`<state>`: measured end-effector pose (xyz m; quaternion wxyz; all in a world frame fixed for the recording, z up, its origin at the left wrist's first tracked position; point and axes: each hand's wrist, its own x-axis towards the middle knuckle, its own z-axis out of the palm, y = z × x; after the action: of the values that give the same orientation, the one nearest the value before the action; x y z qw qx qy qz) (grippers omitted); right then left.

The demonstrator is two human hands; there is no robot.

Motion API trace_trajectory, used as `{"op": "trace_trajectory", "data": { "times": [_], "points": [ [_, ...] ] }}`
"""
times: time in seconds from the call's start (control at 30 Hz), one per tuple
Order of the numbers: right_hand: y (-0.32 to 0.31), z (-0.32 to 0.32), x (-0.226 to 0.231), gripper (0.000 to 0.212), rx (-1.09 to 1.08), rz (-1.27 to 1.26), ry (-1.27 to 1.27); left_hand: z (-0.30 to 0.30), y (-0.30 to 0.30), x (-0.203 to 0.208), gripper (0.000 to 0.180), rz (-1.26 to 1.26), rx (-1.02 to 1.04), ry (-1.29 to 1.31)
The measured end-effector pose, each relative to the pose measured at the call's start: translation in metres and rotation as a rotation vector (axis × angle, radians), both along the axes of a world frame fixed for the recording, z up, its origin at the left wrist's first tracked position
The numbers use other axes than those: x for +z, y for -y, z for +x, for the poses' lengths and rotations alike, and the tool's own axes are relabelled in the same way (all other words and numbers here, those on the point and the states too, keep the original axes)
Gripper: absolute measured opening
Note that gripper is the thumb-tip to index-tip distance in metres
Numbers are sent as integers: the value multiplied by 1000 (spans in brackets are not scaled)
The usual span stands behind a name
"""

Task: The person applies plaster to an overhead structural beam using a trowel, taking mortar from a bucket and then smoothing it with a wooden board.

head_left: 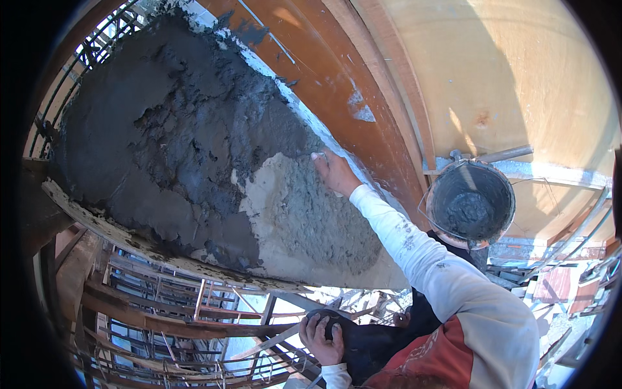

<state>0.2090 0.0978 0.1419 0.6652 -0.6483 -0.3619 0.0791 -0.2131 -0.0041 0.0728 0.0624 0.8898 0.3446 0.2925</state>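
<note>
My right hand point(337, 172) reaches out over a wedge-shaped surface, its fingers closed at the edge of the mortar. What they hold, if anything, is hidden. Dark wet mortar point(188, 123) coats the far and left part of the surface, rough in the middle and smoother at the left. Below my right hand lies a lighter grey, grainy mortar patch point(317, 220) with a pale smooth border. My left hand point(322, 338) rests with fingers apart on my dark-clad knee point(363, 340), and no tool shows in it.
A bucket point(504, 188) with wet mortar stands right of my arm, a wooden-handled tool point(508, 154) behind it. An orange-brown board point(343, 84) borders the mortar. Wooden beams and scaffolding point(162, 321) show far below the near edge. Metal bars point(78, 78) rise at the far left.
</note>
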Motion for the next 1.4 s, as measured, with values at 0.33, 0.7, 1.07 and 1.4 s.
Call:
{"op": "trace_trajectory", "data": {
  "times": [0.33,0.7,1.07,1.4],
  "points": [
    [19,-77,35,49,398,271,-776,-5,2,-2,28,-22,-13,80],
    [53,-63,109,51,381,184,-197,-2,1,-8,29,-13,-28,56],
    [20,-13,74,50,309,227,-462,7,-8,-12,26,-43,-17,43],
    [10,-40,67,59,162,122,66,-5,-5,-9,27,-15,-1,2]
  ]
}}
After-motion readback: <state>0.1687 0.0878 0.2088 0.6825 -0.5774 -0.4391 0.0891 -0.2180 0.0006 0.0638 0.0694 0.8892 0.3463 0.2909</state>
